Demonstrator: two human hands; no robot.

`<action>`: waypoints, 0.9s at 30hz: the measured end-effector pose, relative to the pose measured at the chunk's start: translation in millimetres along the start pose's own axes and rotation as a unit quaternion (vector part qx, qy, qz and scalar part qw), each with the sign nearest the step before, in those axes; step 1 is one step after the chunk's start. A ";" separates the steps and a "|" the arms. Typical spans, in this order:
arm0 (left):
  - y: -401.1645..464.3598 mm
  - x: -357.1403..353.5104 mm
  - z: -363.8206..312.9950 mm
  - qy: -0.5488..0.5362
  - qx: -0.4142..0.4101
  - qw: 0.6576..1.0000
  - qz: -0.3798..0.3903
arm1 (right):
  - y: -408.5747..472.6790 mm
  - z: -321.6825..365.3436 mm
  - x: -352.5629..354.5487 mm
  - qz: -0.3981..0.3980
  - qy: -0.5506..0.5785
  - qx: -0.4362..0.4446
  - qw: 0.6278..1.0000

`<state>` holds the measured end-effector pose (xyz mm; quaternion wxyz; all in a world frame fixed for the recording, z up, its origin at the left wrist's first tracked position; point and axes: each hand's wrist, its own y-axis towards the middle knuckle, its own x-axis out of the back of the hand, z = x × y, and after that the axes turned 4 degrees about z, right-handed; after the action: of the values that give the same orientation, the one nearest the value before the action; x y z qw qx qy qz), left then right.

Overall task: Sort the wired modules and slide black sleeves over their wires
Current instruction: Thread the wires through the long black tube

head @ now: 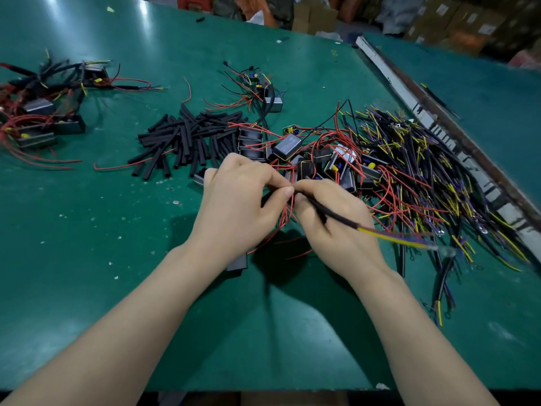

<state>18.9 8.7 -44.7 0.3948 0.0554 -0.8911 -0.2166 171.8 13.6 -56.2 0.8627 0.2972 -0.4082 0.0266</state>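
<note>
Left hand [237,200] pinches red wires [285,213] tip-to-tip against the right hand's [330,227] pinched black sleeve [333,213] (long axis trailing right, fingers curled tight).

- No text is showing clearly enough to be read anywhere in the head view.
- A faint pale marking is showing on the top face of one black module [287,145] in the middle pile, too blurred to make out.
- Pale labels are showing on the cardboard boxes [456,17] beyond the table, all illegible.
</note>
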 end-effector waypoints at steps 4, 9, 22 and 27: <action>-0.6 1.7 -4.4 -0.024 -0.007 1.000 0.011 | 4.5 -4.0 1.6 0.000 0.115 -0.019 0.993; -0.5 0.3 -5.8 -0.074 -0.011 0.997 0.030 | 5.1 -4.2 -0.6 0.036 0.172 -0.064 0.982; 3.0 7.2 -6.1 -0.202 0.022 0.978 0.057 | 4.0 -3.1 9.8 0.049 0.319 -0.127 0.938; 4.5 5.5 -4.1 -0.223 0.043 0.971 0.071 | 5.1 -3.0 7.6 -0.007 0.235 -0.087 0.968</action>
<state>18.4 9.8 -36.6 0.1977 -0.0409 -0.9668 -0.1566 177.5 17.9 -49.7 0.9571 0.2095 -0.1928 0.0541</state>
